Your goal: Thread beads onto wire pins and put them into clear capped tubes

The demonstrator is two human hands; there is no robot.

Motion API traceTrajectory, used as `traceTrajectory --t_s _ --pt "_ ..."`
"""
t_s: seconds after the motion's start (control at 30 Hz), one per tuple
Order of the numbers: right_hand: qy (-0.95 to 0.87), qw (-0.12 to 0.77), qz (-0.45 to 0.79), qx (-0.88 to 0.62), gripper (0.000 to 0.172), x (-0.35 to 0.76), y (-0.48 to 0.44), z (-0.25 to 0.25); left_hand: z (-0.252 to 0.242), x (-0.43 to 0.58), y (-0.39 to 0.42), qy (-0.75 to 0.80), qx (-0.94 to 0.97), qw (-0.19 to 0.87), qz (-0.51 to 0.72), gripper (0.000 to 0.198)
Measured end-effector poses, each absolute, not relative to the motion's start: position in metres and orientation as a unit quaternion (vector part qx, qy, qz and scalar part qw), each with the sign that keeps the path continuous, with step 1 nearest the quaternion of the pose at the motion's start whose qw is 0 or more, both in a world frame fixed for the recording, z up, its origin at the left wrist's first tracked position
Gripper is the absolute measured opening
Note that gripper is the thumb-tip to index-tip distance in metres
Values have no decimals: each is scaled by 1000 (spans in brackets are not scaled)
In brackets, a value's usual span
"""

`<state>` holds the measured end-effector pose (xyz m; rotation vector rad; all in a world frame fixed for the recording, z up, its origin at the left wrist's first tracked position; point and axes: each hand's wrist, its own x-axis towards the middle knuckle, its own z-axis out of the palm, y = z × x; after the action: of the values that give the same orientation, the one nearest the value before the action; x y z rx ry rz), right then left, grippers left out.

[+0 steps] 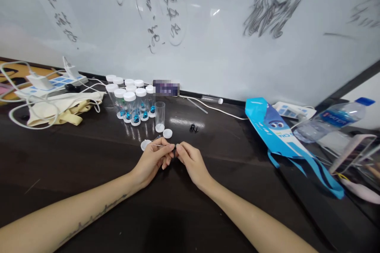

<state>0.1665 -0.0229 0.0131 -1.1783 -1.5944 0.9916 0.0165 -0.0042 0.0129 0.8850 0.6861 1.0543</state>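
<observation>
My left hand (157, 158) is closed in a pinch on a thin, pale, needle-like rod (160, 145). Fingertips of my right hand (191, 160) pinch a tiny black piece (174, 147) at the rod's right end; its kind is too small to make out. Just beyond the hands lie a round white cap (168, 133) and a second white disc-shaped cap (145, 144), partly behind the left hand. An uncapped clear tube (160, 116) stands upright behind them. Several small black pieces (194, 127) lie on the table to the right.
Several white-capped clear tubes (130, 106), some with shiny blue bits, stand at the back left. A cream cloth bag (59, 106) and power strip (53, 83) lie farther left. On the right are a blue bag (267, 126) and water bottle (335, 120). A whiteboard (208, 47) rises behind.
</observation>
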Motion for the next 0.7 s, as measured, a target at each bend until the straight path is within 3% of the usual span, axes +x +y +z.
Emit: traceTrajectory --t_s 0.2,0.43,0.7 --pt "-641 448 427 -454 18 170 -22 16 11 15 -3 328 390 718 475 25" --pt "-645 428 423 -471 36 170 -22 17 11 14 -3 323 390 726 466 25" --pt "-615 448 462 -456 16 171 -21 12 10 13 -2 319 370 737 467 24"
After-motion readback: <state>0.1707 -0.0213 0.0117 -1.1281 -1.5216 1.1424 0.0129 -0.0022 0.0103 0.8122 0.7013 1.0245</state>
